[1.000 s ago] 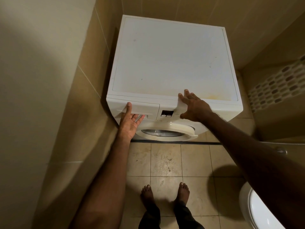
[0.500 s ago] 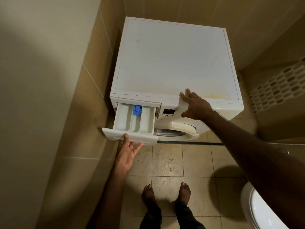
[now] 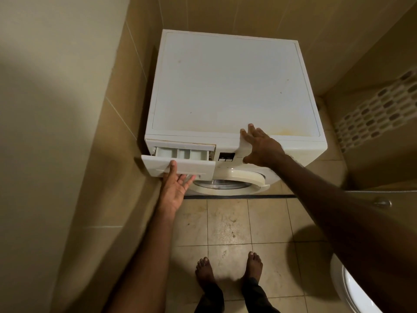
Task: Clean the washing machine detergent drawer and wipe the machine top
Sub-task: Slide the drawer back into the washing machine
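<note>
The white washing machine stands in a tiled corner, and its top (image 3: 225, 86) is bare, with faint specks and a yellowish stain (image 3: 286, 132) near the front right. The detergent drawer (image 3: 194, 166) at the front left sticks out a short way, showing three pale compartments (image 3: 184, 153). My left hand (image 3: 174, 190) holds the drawer's front panel, thumb on its face and fingers hooked under the handle. My right hand (image 3: 261, 146) lies flat with spread fingers over the machine's front top edge, beside the small display (image 3: 226, 157).
The round door (image 3: 237, 179) sits below the drawer. A tiled wall (image 3: 117, 109) runs close along the machine's left side. A white toilet (image 3: 352, 290) is at the bottom right. My bare feet (image 3: 228, 269) stand on the stained floor tiles.
The drawer was shut a second ago, then pulled far out with its blue insert showing. Now it is pushed most of the way back. My right hand has stayed put.
</note>
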The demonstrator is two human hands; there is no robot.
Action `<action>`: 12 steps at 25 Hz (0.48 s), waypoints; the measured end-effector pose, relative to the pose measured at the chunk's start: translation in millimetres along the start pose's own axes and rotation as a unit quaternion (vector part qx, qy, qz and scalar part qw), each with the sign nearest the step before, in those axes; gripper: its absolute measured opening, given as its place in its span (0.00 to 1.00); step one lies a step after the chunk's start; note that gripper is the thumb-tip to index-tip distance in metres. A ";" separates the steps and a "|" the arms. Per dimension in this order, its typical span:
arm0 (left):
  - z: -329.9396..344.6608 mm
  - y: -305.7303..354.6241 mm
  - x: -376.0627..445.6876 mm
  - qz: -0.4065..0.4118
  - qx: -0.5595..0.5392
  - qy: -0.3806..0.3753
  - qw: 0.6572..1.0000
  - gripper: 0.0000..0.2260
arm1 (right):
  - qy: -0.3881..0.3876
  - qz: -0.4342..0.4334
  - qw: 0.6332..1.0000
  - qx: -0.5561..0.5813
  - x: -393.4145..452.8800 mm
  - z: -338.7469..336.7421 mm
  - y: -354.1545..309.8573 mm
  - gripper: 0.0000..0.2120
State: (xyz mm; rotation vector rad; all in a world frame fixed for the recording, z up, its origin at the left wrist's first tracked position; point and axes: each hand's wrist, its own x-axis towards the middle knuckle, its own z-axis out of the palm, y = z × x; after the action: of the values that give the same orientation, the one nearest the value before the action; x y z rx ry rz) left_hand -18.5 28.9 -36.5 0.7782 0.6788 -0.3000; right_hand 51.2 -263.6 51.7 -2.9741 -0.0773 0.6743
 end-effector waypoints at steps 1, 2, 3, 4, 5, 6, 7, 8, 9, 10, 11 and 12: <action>8.8 3.7 7.8 0.005 0.007 -0.001 1.000 0.33 | 0.002 0.001 1.000 -0.001 -0.1 0.3 0.3 0.50; 16.5 8.1 14.8 0.011 0.014 0.001 1.000 0.34 | 0.002 0.003 1.000 -0.002 -0.2 0.8 0.5 0.50; 23.2 12.4 22.2 0.018 0.020 0.003 1.000 0.34 | 0.001 0.005 1.000 -0.002 -0.3 1.6 0.7 0.50; 28.4 16.1 27.8 0.023 0.029 0.006 0.999 0.35 | 0.001 0.008 1.000 -0.001 -0.7 2.8 0.2 0.50; 34.0 18.0 34.0 0.024 0.043 0.008 0.999 0.37 | 0.003 0.010 1.000 0.000 -1.2 3.3 0.9 0.50; 36.2 18.9 39.2 0.023 0.066 0.011 0.998 0.39 | 0.003 0.010 1.000 0.003 -1.5 3.7 0.9 0.50; 39.6 19.4 39.3 0.021 0.087 0.011 0.996 0.42 | 0.001 0.008 1.000 0.005 -2.1 3.0 0.2 0.50; 40.5 18.7 39.6 0.021 0.111 0.015 0.993 0.42 | -0.002 0.005 1.000 0.007 -2.5 1.3 -0.3 0.50; 38.7 17.1 42.4 0.021 0.132 0.018 0.991 0.40 | -0.006 0.005 1.000 0.007 -3.1 -1.3 -0.9 0.50; 38.3 14.0 42.5 0.014 0.158 0.026 0.987 0.38 | -0.012 0.004 1.000 0.009 -4.7 -5.5 0.2 0.49; 35.1 15.1 42.3 -0.001 0.183 0.042 0.982 0.38 | -0.019 0.003 1.000 0.016 -5.5 -10.3 0.5 0.49; 32.0 19.0 40.3 -0.007 0.214 0.054 0.975 0.39 | -0.023 0.002 0.999 0.030 -7.0 -14.6 0.8 0.49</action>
State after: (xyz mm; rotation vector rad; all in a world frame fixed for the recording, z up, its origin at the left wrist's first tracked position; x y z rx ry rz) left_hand 35.3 18.3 -36.3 1.2086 0.7323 -0.4266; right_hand 51.3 -266.0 67.7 -2.9032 -0.0547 0.7317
